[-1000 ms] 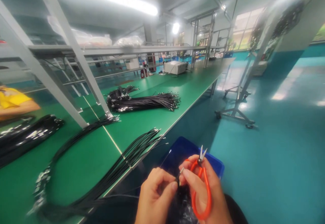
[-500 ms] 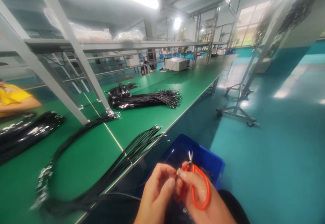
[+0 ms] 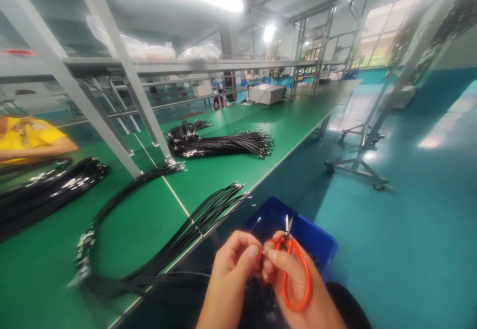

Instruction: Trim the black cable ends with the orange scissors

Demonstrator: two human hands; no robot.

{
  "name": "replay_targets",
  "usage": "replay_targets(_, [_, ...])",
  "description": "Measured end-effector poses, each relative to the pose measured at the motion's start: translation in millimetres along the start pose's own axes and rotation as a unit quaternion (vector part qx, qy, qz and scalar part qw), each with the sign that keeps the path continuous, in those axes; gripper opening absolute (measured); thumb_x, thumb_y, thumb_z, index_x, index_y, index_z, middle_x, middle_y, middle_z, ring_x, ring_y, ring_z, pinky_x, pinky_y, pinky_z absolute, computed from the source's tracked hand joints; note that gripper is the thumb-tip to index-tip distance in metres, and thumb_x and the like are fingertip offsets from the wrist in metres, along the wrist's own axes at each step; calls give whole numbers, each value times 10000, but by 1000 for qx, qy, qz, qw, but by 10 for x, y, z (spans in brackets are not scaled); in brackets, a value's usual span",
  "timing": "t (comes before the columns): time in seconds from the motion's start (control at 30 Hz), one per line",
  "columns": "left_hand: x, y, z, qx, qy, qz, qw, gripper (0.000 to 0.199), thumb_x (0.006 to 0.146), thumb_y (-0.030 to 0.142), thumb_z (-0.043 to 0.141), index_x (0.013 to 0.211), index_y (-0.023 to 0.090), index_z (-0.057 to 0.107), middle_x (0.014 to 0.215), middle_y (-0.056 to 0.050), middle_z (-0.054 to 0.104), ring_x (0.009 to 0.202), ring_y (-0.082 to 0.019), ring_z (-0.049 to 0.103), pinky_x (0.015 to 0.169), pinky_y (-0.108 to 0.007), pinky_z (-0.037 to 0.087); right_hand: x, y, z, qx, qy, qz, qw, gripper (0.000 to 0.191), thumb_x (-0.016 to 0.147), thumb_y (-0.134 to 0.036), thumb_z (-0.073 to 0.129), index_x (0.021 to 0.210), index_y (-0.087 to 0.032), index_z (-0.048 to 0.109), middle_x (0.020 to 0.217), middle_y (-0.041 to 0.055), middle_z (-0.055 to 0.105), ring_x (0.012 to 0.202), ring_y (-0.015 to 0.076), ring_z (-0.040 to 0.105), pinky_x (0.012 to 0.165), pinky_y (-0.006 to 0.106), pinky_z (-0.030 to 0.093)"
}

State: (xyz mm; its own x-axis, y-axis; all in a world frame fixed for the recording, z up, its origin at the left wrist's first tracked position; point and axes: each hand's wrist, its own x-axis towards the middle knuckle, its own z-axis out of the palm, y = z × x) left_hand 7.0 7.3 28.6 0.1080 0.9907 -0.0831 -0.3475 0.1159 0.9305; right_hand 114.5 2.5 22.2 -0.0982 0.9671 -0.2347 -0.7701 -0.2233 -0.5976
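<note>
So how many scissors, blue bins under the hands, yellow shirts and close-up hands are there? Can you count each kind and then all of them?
Scissors: 1
Blue bin: 1
Yellow shirt: 1
Close-up hands, the left hand and the right hand: 2
Total: 5

White box (image 3: 267, 94), wheeled metal stand (image 3: 358, 166), plastic bags (image 3: 203, 52) on a grey shelf (image 3: 231, 65), person (image 3: 32, 137) in yellow

Orange-handled scissors (image 3: 307, 275), their short silver blades pointing up and slightly parted, lie tilted in the right hand (image 3: 294, 269), beside a small piece (image 3: 264, 252), mostly hidden, pinched at the fingertips of the left hand (image 3: 235, 264).
</note>
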Motion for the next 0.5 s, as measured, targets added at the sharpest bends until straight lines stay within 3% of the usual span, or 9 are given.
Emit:
replay_targets(0.2, [27,-11,28,-24,-11,33,999,183,745,267,674,670,186,528,575,43,561,497,-108,530,502,-228,424,-7,-43,52,24,20,31,999,152,595,-167,757,703,-183,651,586,-18,606,536,107,512,557,221,453])
replay_targets(0.43, [25,-5,-25,40,10,17,999,183,771,287,663,897,183,581,601,39,597,526,-113,552,521,-227,451,27,-46,81,40,35,44,998,178,569,-178,783,696,-190,659,594,-16,606,562,120,517,550,226,460])
replay_targets(0.5, [30,0,2,23,-5,11,1000,162,750,255,687,851,176,589,573,36,593,493,-100,527,489,-209,419,12,-33,82,39,28,36,998,181,566,-178,787,693,-195,660,607,-19,602,574,123,516,542,227,452])
